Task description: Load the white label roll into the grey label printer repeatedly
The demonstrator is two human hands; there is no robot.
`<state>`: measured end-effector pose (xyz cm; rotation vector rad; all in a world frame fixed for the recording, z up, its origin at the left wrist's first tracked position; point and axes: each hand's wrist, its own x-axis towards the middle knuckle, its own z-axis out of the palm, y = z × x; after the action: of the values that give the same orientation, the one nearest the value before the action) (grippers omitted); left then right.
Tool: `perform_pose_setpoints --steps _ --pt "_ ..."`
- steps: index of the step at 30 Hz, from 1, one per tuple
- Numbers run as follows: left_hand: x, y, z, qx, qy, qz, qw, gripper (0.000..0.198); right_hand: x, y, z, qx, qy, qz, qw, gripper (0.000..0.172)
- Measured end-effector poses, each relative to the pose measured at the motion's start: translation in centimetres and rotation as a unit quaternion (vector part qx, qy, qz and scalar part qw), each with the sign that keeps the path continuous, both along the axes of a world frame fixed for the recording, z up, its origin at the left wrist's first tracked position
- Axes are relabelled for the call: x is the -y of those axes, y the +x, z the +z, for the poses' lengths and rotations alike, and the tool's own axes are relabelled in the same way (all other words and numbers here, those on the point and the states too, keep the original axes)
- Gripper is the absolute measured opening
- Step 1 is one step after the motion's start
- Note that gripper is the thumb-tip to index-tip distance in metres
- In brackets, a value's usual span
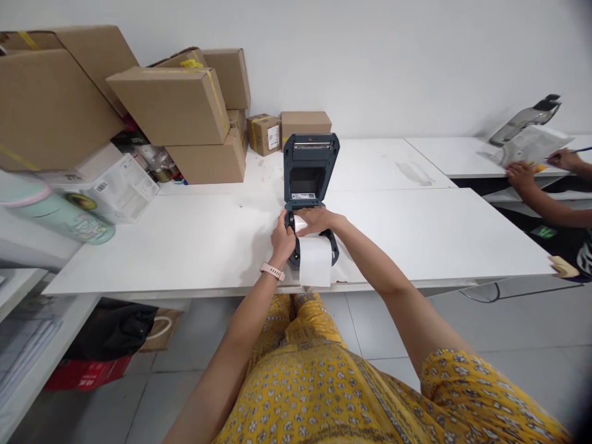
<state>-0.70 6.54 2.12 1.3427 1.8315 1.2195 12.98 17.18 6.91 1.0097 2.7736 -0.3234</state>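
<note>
A dark label printer [311, 161] stands on the white table with its lid raised. White label paper [316, 262] hangs out of its front, over the table's near edge. My left hand [282, 239] grips the left side of the printer body, fingers bent against its rim. Across the printer's opening lies my right hand [317, 220], its fingers spread on the white paper roll [300, 223] inside. The fingertips of the right hand are partly hidden in the opening.
Cardboard boxes [171, 105] are stacked at the back left, with a mint bottle [69, 216] beside a white box [123, 188]. Small boxes [305, 122] stand behind the printer. At far right another person's hands [520, 176] hold a pen and a white packet [534, 145].
</note>
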Motion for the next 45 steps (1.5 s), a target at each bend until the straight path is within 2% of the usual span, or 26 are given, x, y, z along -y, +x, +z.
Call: perform_pose_setpoints --steps 3,7,11,14,17,23,27,29,31,33,35,37,40,42,45 --pt "-0.2 -0.1 -0.5 0.011 0.012 0.001 1.000 0.066 2.0 1.1 -0.8 -0.064 0.043 -0.003 0.997 0.076" --pt "-0.4 -0.1 -1.1 0.034 0.029 0.003 0.999 0.066 6.9 3.2 -2.7 -0.142 0.089 -0.003 0.986 0.061" --pt "-0.4 -0.1 -1.2 0.033 0.031 -0.002 0.999 0.065 12.4 4.3 -4.4 -0.169 0.131 -0.020 0.977 0.060" --pt "-0.3 0.0 -1.1 0.028 0.033 -0.005 0.999 0.065 15.1 4.2 -5.3 -0.181 0.157 -0.044 0.970 0.060" --pt "-0.4 0.0 -1.1 0.024 0.031 -0.008 0.999 0.063 16.1 4.1 -5.7 -0.194 0.158 -0.054 0.967 0.059" --pt "0.0 0.0 -0.9 0.046 0.028 -0.007 0.999 0.057 16.3 4.1 -5.8 -0.208 0.152 -0.057 0.965 0.059" --pt "2.7 1.1 -1.5 0.102 0.006 0.004 0.995 0.068 16.6 4.5 -5.2 -0.232 0.122 -0.056 0.963 0.058" --pt "4.5 1.8 -2.2 0.152 0.013 0.008 0.988 0.078 16.5 5.5 -4.2 -0.269 0.070 -0.036 0.960 0.054" --pt "6.3 2.4 -2.8 0.207 0.020 0.002 0.978 0.085 15.7 6.8 -2.5 -0.332 0.011 -0.030 0.943 0.046" --pt "7.7 2.9 -3.2 0.249 0.022 -0.011 0.968 0.088 13.7 8.1 0.0 -0.413 0.007 -0.072 0.908 0.043" --pt "8.5 3.2 -3.3 0.273 0.028 -0.025 0.961 0.088 10.1 8.7 2.9 -0.489 0.085 -0.142 0.857 0.048" --pt "8.8 3.3 -3.2 0.284 0.035 -0.030 0.958 0.089 5.3 8.4 5.8 -0.534 0.148 -0.159 0.817 0.061" --pt "8.9 3.3 -3.0 0.298 0.034 -0.030 0.954 0.094 -2.4 6.6 9.4 -0.535 0.139 -0.137 0.822 0.075" --pt "9.0 3.2 -3.0 0.310 0.036 -0.036 0.949 0.095 -6.4 5.1 11.0 -0.524 0.094 -0.143 0.835 0.083" --pt "9.2 3.1 -3.3 0.333 0.040 -0.049 0.941 0.096 -9.1 3.3 12.2 -0.510 -0.004 -0.150 0.847 0.096"
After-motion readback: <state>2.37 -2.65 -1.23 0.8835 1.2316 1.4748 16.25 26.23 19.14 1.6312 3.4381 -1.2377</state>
